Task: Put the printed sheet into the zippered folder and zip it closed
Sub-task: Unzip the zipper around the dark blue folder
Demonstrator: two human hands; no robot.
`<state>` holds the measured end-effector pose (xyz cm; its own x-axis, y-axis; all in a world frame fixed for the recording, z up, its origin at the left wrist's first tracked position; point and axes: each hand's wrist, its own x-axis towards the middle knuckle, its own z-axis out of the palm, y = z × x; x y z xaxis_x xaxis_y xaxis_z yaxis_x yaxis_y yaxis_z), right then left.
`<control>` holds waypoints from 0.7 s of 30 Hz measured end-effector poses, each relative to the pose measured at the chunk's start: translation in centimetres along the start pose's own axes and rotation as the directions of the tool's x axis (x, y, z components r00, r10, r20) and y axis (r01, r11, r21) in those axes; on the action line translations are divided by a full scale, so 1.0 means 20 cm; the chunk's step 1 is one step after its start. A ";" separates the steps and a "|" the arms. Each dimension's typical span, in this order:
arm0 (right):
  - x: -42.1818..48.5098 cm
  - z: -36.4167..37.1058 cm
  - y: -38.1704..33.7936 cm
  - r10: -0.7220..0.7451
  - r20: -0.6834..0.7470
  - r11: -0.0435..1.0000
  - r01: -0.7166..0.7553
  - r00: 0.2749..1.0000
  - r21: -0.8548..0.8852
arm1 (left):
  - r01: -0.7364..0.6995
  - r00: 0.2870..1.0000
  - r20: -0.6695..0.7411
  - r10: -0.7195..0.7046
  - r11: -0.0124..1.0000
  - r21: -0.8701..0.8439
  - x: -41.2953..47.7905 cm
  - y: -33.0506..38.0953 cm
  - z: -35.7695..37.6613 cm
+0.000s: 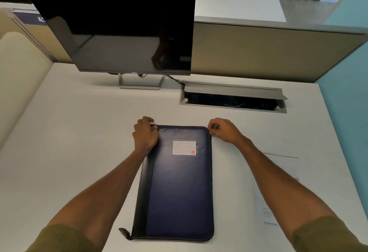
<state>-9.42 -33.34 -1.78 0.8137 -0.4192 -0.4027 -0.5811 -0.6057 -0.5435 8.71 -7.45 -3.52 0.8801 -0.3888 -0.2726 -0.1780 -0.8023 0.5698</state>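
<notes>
**deskcam_op:** ok so from my feed the zippered folder [179, 182] lies flat on the white desk [79, 132], about dead centre. Its long axis runs near-to-far, short edges at the near and far ends. The dark spine strip runs down its left side and the zipper track down its right edge. The white label [184, 147] sits on the far half of the cover.

**paperjam22:** what are the hands doing?

**deskcam_op:** both are at the far corners. The left hand [145, 134] is curled over the far-left corner, fingers pinching a small dark tab there. The right hand [224, 130] is at the far-right corner, thumb and forefinger clenched on the zipper pull [214, 127]. A loose zipper tail [125, 233] sticks out at the near-left corner.

**paperjam22:** and the sheet?

**deskcam_op:** the printed sheet [278, 188] lies flat on the desk to the right of the folder, partly under my right forearm, not touching the folder. It's washed out, so I can't read any text.

**paperjam22:** room to move?

**deskcam_op:** there's bare desk to the left and between the folder and the monitor [119, 32]. An open cable tray [233, 100] sits far-right, well apart from the hands. A partition wall [278, 52] closes off the far edge.
</notes>
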 end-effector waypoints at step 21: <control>-0.25 0.25 0.06 0.076 -0.325 0.996 -0.089 0.943 -0.027 | -0.426 0.874 0.364 0.323 0.869 0.252 -0.10 0.58 0.45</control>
<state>-14.27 -28.57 -4.17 0.7282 -0.6611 -0.1811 -0.6509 -0.5841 -0.4849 0.89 -20.09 -3.35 0.5515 -0.7635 -0.3360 -0.6405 -0.6456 0.4158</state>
